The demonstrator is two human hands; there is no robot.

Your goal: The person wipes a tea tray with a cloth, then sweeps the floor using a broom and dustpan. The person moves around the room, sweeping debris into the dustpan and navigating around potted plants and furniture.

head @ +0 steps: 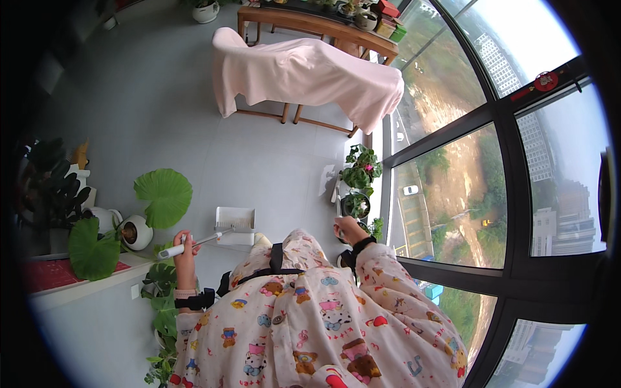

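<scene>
My left hand [186,253] grips the handle of a long-handled dustpan [235,217]. The white pan is low over the floor in front of me, its toothed inner edge showing; whether it touches the floor I cannot tell. On the other side, my right hand [350,230] is closed around the pale handle of what looks like a broom [338,199]. Its far end reaches toward the potted plants by the window, and the bristles are hard to make out. A potted plant with a white bloom [356,205] stands just beyond that hand.
Tall windows [449,194] run along the right, with a leafy pink-flowered plant [361,167] beside them. Ahead, a pink cloth [305,72] covers wooden-legged seats before a wooden table [281,18]. At left, a round white pot [137,233] with large leaves stands by a ledge [92,281].
</scene>
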